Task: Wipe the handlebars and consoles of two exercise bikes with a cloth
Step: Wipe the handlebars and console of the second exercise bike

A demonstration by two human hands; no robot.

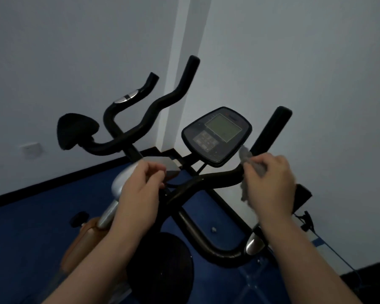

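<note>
The head camera looks down at two exercise bikes in a dim room with pale walls and a blue floor. The near bike fills the centre and lower right of the frame; its console (217, 136), a dark oval panel with a greyish screen, sits right of centre. The person's right hand (270, 183), at centre right, is closed around a grey cloth (246, 163), pressing it on the near bike's right handlebar (270, 132) just where the bar bends upward, beside the console's lower right edge. The left hand (140, 189), left of centre, is loosely curled with fingers bent; whether it grips anything cannot be told.

The step in hand appears to be wiping this right handlebar. The next move likely calls for sliding the cloth up the black grip, then across the console.

Counted: two bikes, two hands, one cloth, one console visible. The second bike's handlebars (162, 102) rise in the upper left.
</note>
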